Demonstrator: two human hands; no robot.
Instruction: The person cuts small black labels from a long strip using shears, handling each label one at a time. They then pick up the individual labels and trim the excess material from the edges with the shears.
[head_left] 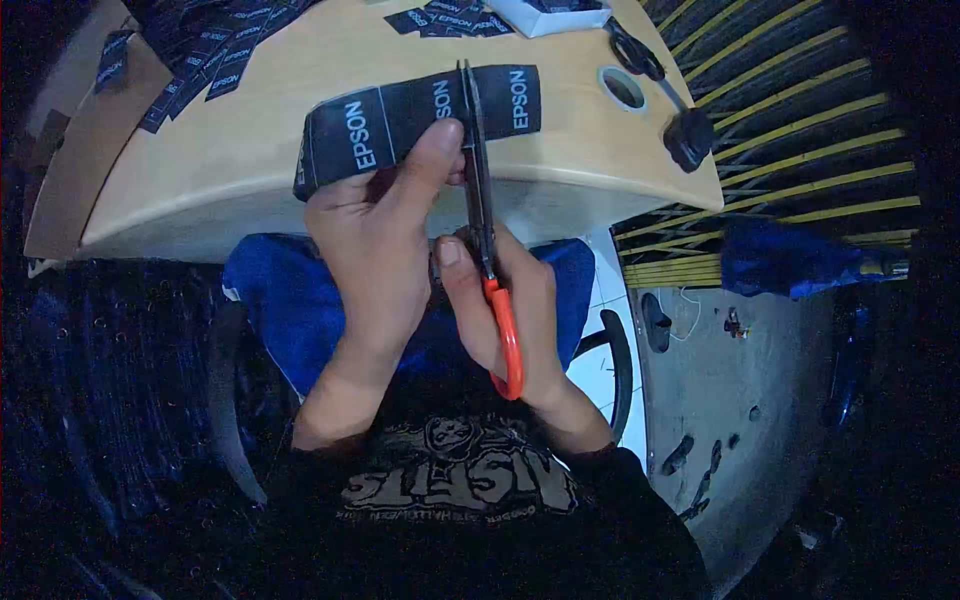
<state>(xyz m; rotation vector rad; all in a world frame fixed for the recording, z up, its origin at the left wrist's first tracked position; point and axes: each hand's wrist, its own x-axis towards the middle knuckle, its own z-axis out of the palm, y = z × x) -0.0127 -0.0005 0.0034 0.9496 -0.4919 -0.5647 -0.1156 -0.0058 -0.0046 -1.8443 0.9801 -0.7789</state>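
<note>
A black strip with white EPSON lettering (400,118) is pinched in my left hand (385,235), thumb on top, near the strip's middle. My right hand (515,310) is closed round the red handle of a pair of scissors (480,190), just to the right of my left hand. The dark blades point away from me and cross the strip between two printed labels, with one labelled section to their right. The blades look nearly together. Part of the scissors' handle is hidden by my right fingers.
More black EPSON labels (228,50) lie on the wooden table (240,140) at the back left, others (450,18) at the back middle. A white box (550,18), a tape roll (627,88) and a black-handled tool (636,52) are at the right. Yellow slats stand beyond the table's right edge.
</note>
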